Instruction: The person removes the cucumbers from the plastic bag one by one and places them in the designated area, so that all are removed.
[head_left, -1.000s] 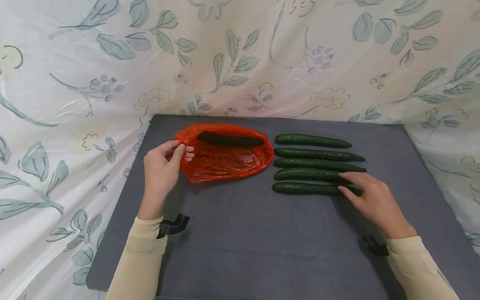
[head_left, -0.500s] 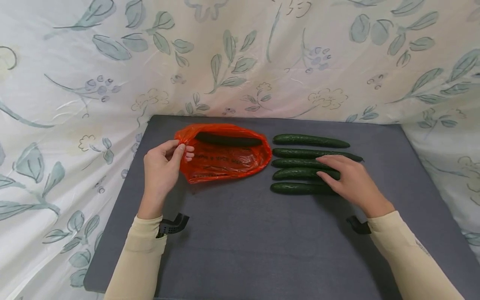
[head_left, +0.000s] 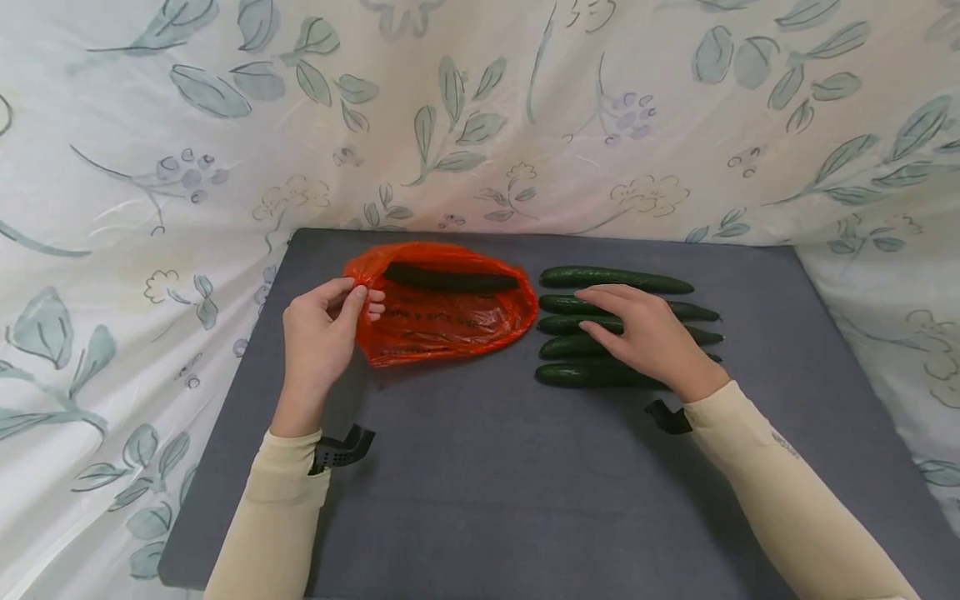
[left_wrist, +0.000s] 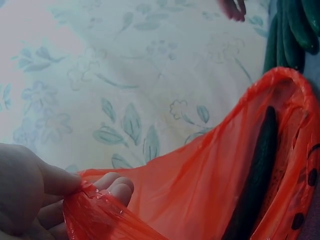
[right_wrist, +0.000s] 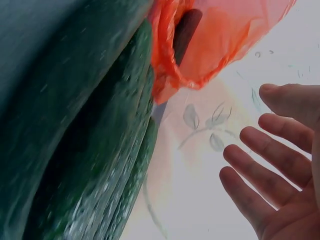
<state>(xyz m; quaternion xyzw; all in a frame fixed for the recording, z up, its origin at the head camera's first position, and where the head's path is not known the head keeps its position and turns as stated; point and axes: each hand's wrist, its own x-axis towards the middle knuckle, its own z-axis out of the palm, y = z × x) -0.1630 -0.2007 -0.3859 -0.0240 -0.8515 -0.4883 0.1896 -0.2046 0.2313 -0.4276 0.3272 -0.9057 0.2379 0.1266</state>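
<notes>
My left hand (head_left: pixel 324 337) pinches the near-left edge of a red plastic bag (head_left: pixel 442 350) between thumb and fingers, holding its mouth open. Inside the bag lies one cucumber (head_left: pixel 450 279), also visible in the left wrist view as a dark cucumber (left_wrist: pixel 257 175). Several cucumbers lie side by side to the right of the bag, the farthest cucumber (head_left: pixel 615 279) apart from the others and the nearest cucumber (head_left: pixel 592 375) at the front. Above this row is my right hand (head_left: pixel 648 337), its fingers extended and holding nothing; the right wrist view shows the spread fingers (right_wrist: pixel 265 170).
All of it rests on a dark grey table (head_left: pixel 480 500). Behind and beside the table hangs a floral-patterned curtain (head_left: pixel 480 125). Each wrist wears a black strap mount, such as the right mount (head_left: pixel 667 417).
My right hand has moved left and away from me, from the right ends of the nearest cucumbers to over the middle of the row. My left hand keeps its pinch on the bag.
</notes>
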